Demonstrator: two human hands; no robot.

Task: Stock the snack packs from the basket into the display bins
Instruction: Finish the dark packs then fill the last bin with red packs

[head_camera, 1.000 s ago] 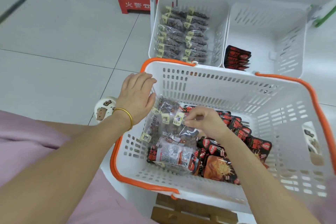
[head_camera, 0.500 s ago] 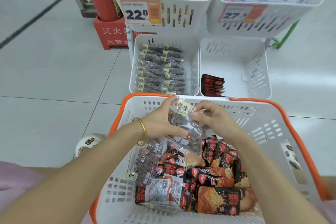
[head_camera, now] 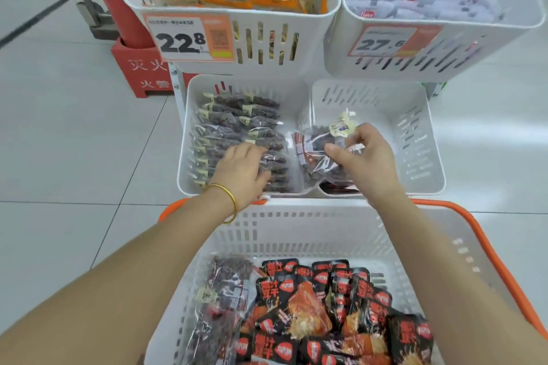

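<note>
Above the divide between the two lower white slotted plastic display bins, the right hand [head_camera: 366, 157] pinches a clear plastic snack pack of dark brown pieces [head_camera: 318, 151] between thumb and fingers. The pack's long axis runs from its yellow-labelled top, pointing up and away toward the far wall of the right bin [head_camera: 415, 133], down to its bottom near the bins' front edge. The left hand [head_camera: 241, 170], a gold bangle [head_camera: 226, 201] on its wrist, lies palm down with fingers loosely spread on the row of matching clear packs [head_camera: 237, 127] filling the left bin [head_camera: 185, 157]; it grips nothing.

Nearest the camera, a white slotted basket with an orange rim [head_camera: 311, 231] holds more clear packs along its left side and black-and-red foil packs [head_camera: 326, 311] across the rest. Everything stands on a pale tiled floor [head_camera: 74, 142]. Two upper bins carry orange packs and pale lilac packs, with price tags reading 22.8 and 27.6. A red stand [head_camera: 139, 74] sits at the far left.

Red packs in the right bin are mostly hidden behind the held pack, and the basket's near edge is cut off.
</note>
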